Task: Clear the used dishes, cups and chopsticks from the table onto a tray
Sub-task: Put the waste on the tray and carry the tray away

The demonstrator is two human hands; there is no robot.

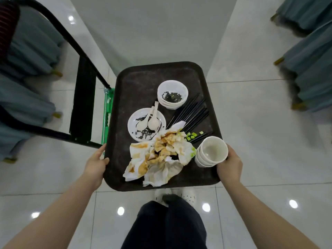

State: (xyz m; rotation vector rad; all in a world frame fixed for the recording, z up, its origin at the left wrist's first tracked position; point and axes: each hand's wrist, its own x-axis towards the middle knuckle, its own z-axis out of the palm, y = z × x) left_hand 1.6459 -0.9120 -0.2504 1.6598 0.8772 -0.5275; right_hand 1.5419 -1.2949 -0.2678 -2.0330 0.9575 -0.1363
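1. The person holds a dark brown tray in the air over the white tiled floor, one hand on each long side.
2. The left hand grips the left rim of the tray; the thumb lies over the rim and the fingers curl along the outer edge.
3. The right hand holds the right rim, and its fingers are bent around the side of a stack of white cups that stands on the near right corner. I cannot tell if these fingers grasp the cups, the rim, or both.
4. A stack of white bowls stands at the far right part of the tray, with dark leftovers in the top one.
5. A white plate with dark sauce marks sits left of the middle, and two white spoons lie on it, handles pointing away from the person.
6. Several black chopsticks lie diagonally between the bowls and the cups.
7. Crumpled napkins with orange stains fill the near middle of the tray and overlap the near edge of the plate.
8. Small green food pieces lie beside the napkins, close to the cups.
9. On the left stands a black metal frame with a green part next to the tray.
10. Chairs with grey-blue covers stand at both sides of the aisle.
11. Below the tray, dark trousers and white shoes of the person are visible.
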